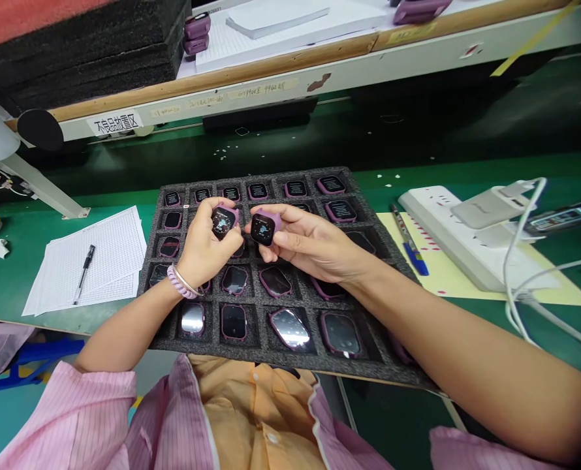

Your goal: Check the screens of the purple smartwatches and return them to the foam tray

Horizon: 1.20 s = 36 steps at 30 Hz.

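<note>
My left hand (pixel 211 238) grips a purple smartwatch case (pixel 223 222) whose lit screen shows a watch face. Close beside it, my right hand (pixel 305 238) pinches a second purple smartwatch case (pixel 264 227), also lit, between thumb and fingers. Both are held over a dark grey foam tray (pixel 207 352) divided into square pockets. Purple watch cases lie in many pockets; the far row, such as this watch case (pixel 330 185), shows text on lit screens. Nearer ones, like this watch case (pixel 234 322), have dark or reflecting screens. My hands and forearms hide some pockets.
Left of the tray lie gridded paper sheets (pixel 97 254) with a black pen (pixel 83 274). At the right are a blue pen (pixel 410 245), a white power strip (pixel 457 241), a charger (pixel 486 205) and loose white cables (pixel 508 261). A shelf (pixel 339 78) spans the back, bearing black foam (pixel 89 65).
</note>
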Motion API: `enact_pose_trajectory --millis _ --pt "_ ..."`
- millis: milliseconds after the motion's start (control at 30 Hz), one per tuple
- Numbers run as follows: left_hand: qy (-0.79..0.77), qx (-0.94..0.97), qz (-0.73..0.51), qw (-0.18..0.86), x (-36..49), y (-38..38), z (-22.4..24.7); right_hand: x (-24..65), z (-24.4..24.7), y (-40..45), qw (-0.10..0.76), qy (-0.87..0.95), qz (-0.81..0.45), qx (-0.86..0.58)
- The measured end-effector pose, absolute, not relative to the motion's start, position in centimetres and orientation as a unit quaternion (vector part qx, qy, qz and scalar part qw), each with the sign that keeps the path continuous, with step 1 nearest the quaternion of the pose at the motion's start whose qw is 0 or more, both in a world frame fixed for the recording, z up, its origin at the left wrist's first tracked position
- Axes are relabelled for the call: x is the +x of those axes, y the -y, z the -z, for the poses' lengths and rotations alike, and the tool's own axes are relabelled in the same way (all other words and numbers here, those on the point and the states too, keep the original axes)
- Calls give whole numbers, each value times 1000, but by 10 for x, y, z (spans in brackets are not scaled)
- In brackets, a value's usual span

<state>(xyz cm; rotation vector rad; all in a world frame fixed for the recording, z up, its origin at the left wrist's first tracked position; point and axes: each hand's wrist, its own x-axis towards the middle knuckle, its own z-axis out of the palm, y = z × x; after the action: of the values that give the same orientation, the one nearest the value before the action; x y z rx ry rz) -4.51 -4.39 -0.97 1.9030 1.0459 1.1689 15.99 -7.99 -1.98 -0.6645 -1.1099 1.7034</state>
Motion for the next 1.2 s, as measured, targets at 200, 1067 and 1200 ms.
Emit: enact_pose_trajectory --millis 200,1067,1200 --pt "-378 725 -458 349 -45 43 12 161 21 79 479 455 -708 -249" --pt "-354 741 -453 347 -47 42 12 162 19 81 486 466 -696 -249" --pt "-351 730 -465 358 -46 42 14 162 19 80 491 454 -702 -246"
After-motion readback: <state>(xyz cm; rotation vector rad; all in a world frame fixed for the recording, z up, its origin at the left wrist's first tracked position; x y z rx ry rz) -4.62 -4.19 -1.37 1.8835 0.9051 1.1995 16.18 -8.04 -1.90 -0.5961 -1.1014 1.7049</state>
